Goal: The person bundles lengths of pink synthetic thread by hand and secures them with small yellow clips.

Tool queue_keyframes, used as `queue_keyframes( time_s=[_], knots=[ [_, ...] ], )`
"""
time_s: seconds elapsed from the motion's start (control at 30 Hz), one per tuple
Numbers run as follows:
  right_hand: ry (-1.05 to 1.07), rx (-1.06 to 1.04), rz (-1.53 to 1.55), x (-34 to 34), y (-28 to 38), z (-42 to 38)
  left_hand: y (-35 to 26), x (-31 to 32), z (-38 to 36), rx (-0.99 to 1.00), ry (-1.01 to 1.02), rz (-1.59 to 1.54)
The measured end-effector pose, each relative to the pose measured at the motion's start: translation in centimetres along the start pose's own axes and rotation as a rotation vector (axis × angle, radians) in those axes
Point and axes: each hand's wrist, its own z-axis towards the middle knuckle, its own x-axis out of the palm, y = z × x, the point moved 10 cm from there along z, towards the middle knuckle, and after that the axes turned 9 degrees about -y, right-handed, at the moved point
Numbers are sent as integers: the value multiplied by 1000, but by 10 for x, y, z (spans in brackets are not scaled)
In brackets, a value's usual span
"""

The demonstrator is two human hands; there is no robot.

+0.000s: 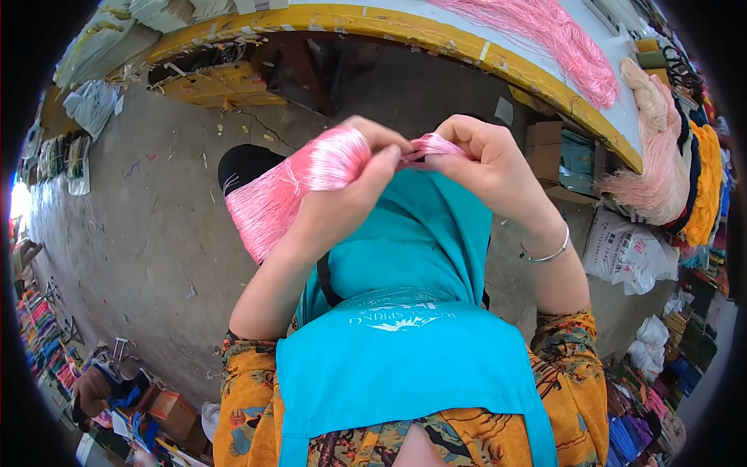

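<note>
A skein of shiny pink thread (272,198) hangs over my left hand (362,175), its bulk falling to the left past the wrist. The fingers of that hand are closed on the skein near its gathered end. My right hand (478,156) grips a bunched part of the same pink thread, just right of the left fingertips. Both hands meet in front of my turquoise apron (412,233), with a short twisted stretch of thread between them. The exact fingertip grip is partly hidden.
Ahead is a table with a yellow edge (389,25), bearing a loose pink thread bundle (556,47). Pale pink and orange skeins (704,187) hang at its right end. Below stand a cardboard box (543,152) and a white sack (626,249). A yellow wooden drawer (218,84) sits under the table.
</note>
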Motion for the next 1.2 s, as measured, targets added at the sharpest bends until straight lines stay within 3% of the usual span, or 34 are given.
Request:
queue_keyframes(
  time_s=[0.07, 0.13, 0.2, 0.27, 0.33, 0.4, 0.53, 0.63, 0.7, 0.87, 1.2],
  knots=[
    [175, 59, 216, 11, 4, 0, 4, -2, 5, -51, -92, -43],
    [210, 82, 239, 12, 16, -1, 4, 16, 8, -231, 54, -424],
    [237, 106, 262, 9, 23, -2, 4, 22, 7, -270, 108, -515],
    [259, 221, 278, 4, 15, -7, 15, 38, -8, -475, 362, -613],
    [245, 244, 331, -5, 3, -10, 16, 40, -11, -478, 405, -616],
    [235, 268, 386, -6, -8, -12, 12, 22, -3, -261, 161, -306],
    [206, 249, 330, -1, -11, -13, -1, 16, -3, -213, 141, -183],
    [172, 305, 271, 6, -10, -12, 3, 14, -6, -360, 156, -211],
    [195, 172, 181, 13, -3, -8, 6, 13, -6, -351, 126, -198],
    [140, 290, 299, 13, -18, -8, 2, 6, -6, -259, 25, -196],
    [6, 158, 355, 7, -19, -3, 8, 6, -3, -273, 32, -126]
  ],
)
